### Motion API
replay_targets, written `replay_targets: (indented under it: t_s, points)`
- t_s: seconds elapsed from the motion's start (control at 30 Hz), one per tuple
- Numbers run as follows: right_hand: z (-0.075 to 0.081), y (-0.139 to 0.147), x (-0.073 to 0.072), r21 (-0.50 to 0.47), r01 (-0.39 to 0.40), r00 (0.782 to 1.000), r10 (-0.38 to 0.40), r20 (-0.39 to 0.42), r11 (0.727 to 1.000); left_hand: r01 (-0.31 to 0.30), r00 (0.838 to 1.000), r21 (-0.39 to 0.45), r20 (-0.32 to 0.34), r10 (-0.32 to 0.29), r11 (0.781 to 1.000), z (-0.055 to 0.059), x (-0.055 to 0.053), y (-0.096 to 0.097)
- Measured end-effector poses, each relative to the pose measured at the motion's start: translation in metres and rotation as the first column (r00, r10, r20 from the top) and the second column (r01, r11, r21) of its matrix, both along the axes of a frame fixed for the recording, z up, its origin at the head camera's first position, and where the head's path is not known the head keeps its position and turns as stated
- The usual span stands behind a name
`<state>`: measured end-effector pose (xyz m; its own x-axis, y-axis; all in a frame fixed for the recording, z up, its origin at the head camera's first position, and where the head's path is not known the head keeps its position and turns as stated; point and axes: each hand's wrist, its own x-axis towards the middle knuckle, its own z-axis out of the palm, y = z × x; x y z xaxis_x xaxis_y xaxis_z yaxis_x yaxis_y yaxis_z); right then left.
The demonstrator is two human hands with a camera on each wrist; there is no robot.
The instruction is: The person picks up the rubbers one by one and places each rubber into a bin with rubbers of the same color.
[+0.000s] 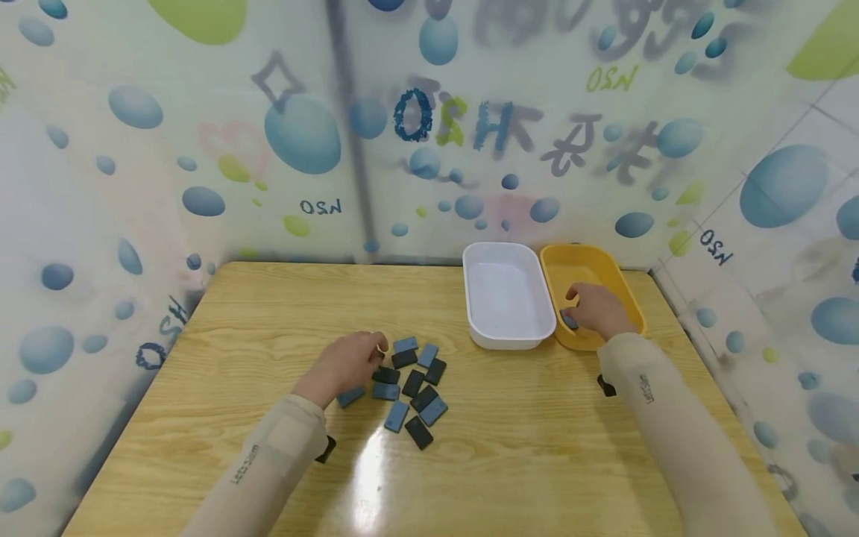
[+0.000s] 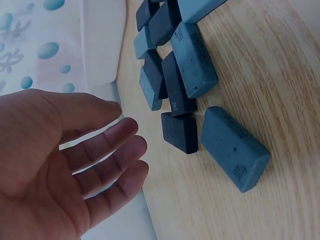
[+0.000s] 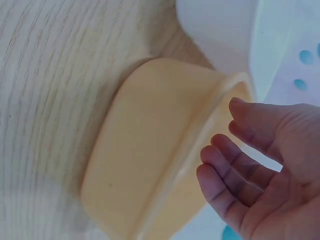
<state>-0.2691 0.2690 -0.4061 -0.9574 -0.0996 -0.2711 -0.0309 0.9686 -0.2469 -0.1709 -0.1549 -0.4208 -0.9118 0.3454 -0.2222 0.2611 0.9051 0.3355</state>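
One blue block [image 1: 570, 321] in yellow bin [image 1: 582, 262] | part-hidden by right hand [image 1: 601, 309] (loose) | left hand [image 1: 345, 363] relaxed near blocks [image 1: 414, 383]

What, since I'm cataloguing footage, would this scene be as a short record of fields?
Surface: wooden table
Clustered on it: blue blocks, black blocks
Containers: white tub beside yellow tub
In yellow tub: single blue block
Left hand: beside the cluster, holding nothing
Right hand: over the yellow tub, thumb and fingers apart
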Motion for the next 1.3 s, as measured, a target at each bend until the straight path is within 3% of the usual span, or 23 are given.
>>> replay_targets:
  t_s: [0.57,0.97,1.3]
  points:
    - [0.029,-0.034,0.034,-0.013,-0.099,0.992,0.098,-0.077,0.995,0.105,0.993,0.053,-0.051,-0.102,0.993,0.005,-0.003,-0.005]
    - [0.024,-0.063,0.064,-0.023,-0.269,0.946,0.26,-0.192,0.963,0.058,0.998,0.052,-0.007,-0.058,0.997,-0.004,-0.01,-0.022]
    - [0.009,-0.078,0.09,-0.035,-0.357,0.924,0.348,-0.16,0.933,0.034,0.999,0.03,0.015,-0.034,0.999,-0.012,-0.011,-0.024]
